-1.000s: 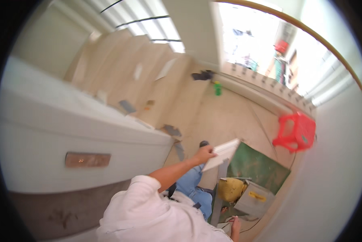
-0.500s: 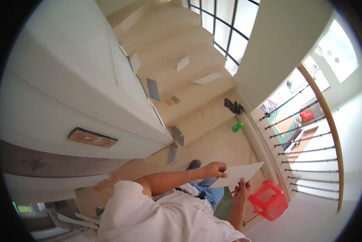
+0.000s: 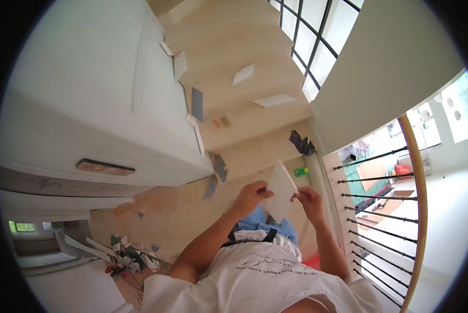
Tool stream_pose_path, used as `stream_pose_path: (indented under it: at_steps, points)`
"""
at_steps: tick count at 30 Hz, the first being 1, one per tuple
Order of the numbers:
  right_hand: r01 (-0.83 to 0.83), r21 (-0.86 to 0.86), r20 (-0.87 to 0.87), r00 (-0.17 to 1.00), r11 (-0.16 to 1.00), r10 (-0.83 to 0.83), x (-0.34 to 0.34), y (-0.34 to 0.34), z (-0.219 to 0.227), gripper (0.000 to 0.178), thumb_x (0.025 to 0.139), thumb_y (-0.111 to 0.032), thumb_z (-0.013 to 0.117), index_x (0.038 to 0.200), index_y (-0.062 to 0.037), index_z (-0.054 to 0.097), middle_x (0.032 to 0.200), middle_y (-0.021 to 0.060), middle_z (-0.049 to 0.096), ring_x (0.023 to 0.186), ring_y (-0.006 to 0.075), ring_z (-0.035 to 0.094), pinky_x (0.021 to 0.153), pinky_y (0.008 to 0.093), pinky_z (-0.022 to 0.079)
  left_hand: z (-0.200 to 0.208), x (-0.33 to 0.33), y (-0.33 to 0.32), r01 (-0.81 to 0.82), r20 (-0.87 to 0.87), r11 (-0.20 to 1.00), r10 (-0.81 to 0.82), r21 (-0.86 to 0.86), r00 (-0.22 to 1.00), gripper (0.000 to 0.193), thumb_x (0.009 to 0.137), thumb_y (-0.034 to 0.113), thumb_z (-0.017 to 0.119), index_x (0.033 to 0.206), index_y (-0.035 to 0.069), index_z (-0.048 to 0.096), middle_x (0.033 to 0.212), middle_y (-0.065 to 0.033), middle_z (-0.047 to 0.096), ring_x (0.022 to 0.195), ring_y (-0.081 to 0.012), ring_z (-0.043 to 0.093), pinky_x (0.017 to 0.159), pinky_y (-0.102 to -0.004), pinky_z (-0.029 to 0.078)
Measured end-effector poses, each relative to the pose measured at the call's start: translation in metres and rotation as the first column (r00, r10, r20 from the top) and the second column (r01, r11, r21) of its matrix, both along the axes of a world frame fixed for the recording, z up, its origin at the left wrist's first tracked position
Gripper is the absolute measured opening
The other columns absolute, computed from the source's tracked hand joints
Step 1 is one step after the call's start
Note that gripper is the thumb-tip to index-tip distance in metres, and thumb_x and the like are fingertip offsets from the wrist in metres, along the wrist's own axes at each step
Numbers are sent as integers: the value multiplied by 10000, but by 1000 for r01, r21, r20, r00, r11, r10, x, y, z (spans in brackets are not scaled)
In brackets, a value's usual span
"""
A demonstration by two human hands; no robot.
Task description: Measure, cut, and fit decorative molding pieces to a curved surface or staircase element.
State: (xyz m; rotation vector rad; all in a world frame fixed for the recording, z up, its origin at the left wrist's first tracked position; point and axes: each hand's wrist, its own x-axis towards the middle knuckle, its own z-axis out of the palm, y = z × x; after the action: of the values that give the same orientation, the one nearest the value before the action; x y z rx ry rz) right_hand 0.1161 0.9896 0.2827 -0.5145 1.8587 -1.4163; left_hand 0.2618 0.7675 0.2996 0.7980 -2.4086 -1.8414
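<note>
In front of my waist I hold a thin, flat white panel [image 3: 281, 193] up at a tilt, one corner pointing away from me. My left hand [image 3: 252, 197] grips its left edge between thumb and fingers. At the right edge, the fingers of my right hand [image 3: 309, 200] are closed on the same panel. Something small and dark shows at those right fingertips, too small to name. Beyond the panel lies a green bottle [image 3: 300, 171] on the landing, close to a crumpled black bag or cloth [image 3: 302, 143].
Stairs [image 3: 229, 68] rise ahead, with white and grey offcuts on them. A railing [image 3: 412, 208] runs along the right. A trowel-like float [image 3: 105, 167] rests on the white ledge at left. A scrap pile [image 3: 132, 255] lies lower left; part of a red stool [image 3: 311, 262] shows beside me.
Both hands have brought the panel up and turned it from nearly level to steeply tilted. My right hand moved from underneath to its right edge. The view has shifted, hiding most of the stool.
</note>
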Motion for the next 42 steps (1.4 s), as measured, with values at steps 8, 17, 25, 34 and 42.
stream_pose_path:
  at_steps: [8, 17, 25, 34, 42]
  points:
    - [-338, -184, 110, 926, 923, 361, -78, -150, 29, 253, 926, -159, 776, 1112, 0, 716, 988, 56, 742, 959, 117, 672, 854, 274, 518, -4, -15, -51, -557, -199, 795, 602, 242, 773, 102, 902, 33, 751, 969, -7, 685, 837, 1, 662, 767, -71, 589, 715, -242, 479]
    - [-445, 593, -364, 596, 671, 716, -164, -198, -21, 239, 938, -307, 716, 964, -71, 742, 861, 140, 741, 815, 274, 732, 752, 384, 555, -42, -18, -129, -831, -110, 519, 855, 199, 508, 105, 935, 33, 715, 1020, 3, 660, 874, 1, 652, 797, -73, 575, 756, -234, 474]
    - [-275, 741, -366, 600, 613, 711, -301, -150, -62, 202, 904, -295, 673, 975, -116, 733, 954, 149, 743, 954, 384, 702, 838, 478, 558, -17, -9, -203, -926, -284, 377, 892, 36, 352, 188, 954, 64, 722, 1078, -50, 639, 997, -104, 712, 868, -133, 652, 810, -275, 516]
    - [-315, 847, -353, 267, 428, 896, -365, -333, -87, 229, 926, -322, 628, 965, -116, 723, 927, 153, 745, 914, 392, 707, 818, 506, 555, -74, -27, -259, -991, -374, 134, 919, 2, 123, 216, 949, 46, 715, 1131, -61, 667, 1043, -141, 729, 928, -200, 707, 830, -332, 563]
    - [-592, 724, -556, -196, 355, 807, -297, -697, -162, 216, 960, -271, 555, 961, -81, 657, 934, 174, 701, 933, 393, 694, 783, 538, 549, -156, -74, -339, -997, -379, 60, 923, -52, 75, 215, 931, 50, 719, 1121, -45, 686, 1036, -144, 738, 932, -231, 716, 829, -351, 566]
